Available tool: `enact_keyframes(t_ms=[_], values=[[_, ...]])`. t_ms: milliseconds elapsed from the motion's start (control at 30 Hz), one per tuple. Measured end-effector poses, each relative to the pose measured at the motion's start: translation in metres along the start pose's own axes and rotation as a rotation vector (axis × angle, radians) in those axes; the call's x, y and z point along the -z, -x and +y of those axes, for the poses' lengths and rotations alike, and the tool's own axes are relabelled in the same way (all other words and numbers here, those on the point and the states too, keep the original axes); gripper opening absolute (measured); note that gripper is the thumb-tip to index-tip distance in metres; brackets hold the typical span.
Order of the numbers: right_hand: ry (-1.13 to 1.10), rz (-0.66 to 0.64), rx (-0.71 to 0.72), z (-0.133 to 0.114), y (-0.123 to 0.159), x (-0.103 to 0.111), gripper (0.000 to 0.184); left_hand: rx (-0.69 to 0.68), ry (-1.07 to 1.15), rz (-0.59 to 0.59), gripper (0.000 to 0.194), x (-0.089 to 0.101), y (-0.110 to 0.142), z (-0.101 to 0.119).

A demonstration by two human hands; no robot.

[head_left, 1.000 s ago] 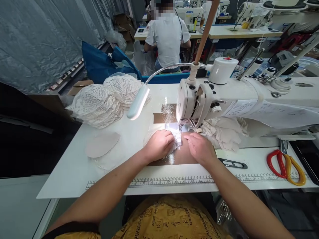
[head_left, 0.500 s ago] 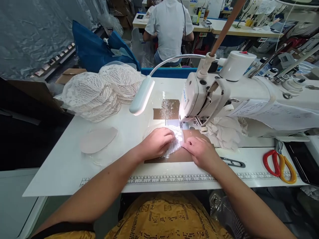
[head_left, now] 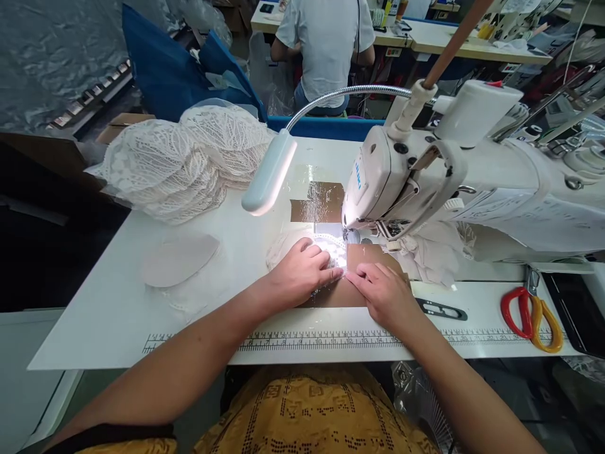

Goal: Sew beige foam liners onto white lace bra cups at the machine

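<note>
A white lace piece [head_left: 334, 247] lies under the lamp's light, beside the needle area of the sewing machine [head_left: 373, 183]. My left hand [head_left: 305, 272] presses on it from the left, fingers curled and thumb stretched along its near edge. With thumb and fingertips together, my right hand [head_left: 382, 290] pinches the right edge of the lace. The two thumbs almost meet there. Brown tape or board [head_left: 338, 294] covers the tabletop beneath both hands. Part of the lace is hidden under my left hand.
A pile of lace pieces [head_left: 165, 164] sits at the back left, with flat pale oval pieces [head_left: 179, 260] nearer. Thread snips [head_left: 442, 309] and red-and-yellow scissors [head_left: 532, 315] lie right. A ruler strip [head_left: 293, 341] edges the table. The lamp [head_left: 270, 173] hangs above. A person [head_left: 326, 50] sits beyond.
My left thumb has stretched out to the right, toward my right fingertips at the lace edge. The view has shifted slightly, with the machine appearing closer.
</note>
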State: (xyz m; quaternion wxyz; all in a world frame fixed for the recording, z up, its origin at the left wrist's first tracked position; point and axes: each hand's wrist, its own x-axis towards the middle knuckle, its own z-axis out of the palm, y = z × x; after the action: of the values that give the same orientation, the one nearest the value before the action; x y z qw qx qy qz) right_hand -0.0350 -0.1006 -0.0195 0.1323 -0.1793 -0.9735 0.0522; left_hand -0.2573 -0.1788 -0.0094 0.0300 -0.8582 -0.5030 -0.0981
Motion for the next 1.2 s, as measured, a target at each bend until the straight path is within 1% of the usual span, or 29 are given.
enact_keyframes(t_ms=[167, 267, 367, 433, 567, 700, 800, 933, 1033, 1200], values=[[-0.031, -0.017, -0.026, 0.002, 0.001, -0.001, 0.045, -0.004, -0.019, -0.015, 0.037, -0.001, -0.001, 0.002], [-0.11, -0.011, -0.07, 0.004, 0.001, 0.0, 0.042, 0.003, -0.014, -0.032, 0.039, -0.001, -0.002, 0.003], [-0.176, 0.011, -0.105, 0.005, 0.0, 0.0, 0.042, 0.02, 0.01, -0.026, 0.039, -0.001, -0.003, 0.004], [-0.157, 0.005, -0.1, 0.004, -0.002, -0.001, 0.043, 0.017, 0.044, -0.004, 0.038, -0.002, -0.003, 0.003], [-0.026, -0.036, -0.066, -0.001, -0.004, -0.003, 0.044, -0.023, 0.143, 0.047, 0.034, -0.006, -0.004, 0.002], [0.048, -0.012, -0.046, -0.003, -0.005, -0.004, 0.042, -0.019, 0.176, 0.056, 0.033, -0.009, -0.004, 0.0], [0.061, -0.005, -0.053, -0.004, -0.005, -0.005, 0.038, 0.001, 0.153, 0.067, 0.036, -0.008, -0.004, 0.0], [0.064, 0.013, -0.061, -0.005, -0.004, -0.006, 0.037, 0.032, 0.137, 0.049, 0.04, -0.007, -0.005, 0.002], [0.057, 0.033, -0.064, -0.006, -0.005, -0.006, 0.036, 0.041, 0.147, 0.047, 0.039, -0.007, -0.007, 0.003], [0.039, 0.03, -0.081, -0.007, -0.004, -0.008, 0.034, 0.048, 0.166, 0.058, 0.036, -0.006, -0.009, 0.004]])
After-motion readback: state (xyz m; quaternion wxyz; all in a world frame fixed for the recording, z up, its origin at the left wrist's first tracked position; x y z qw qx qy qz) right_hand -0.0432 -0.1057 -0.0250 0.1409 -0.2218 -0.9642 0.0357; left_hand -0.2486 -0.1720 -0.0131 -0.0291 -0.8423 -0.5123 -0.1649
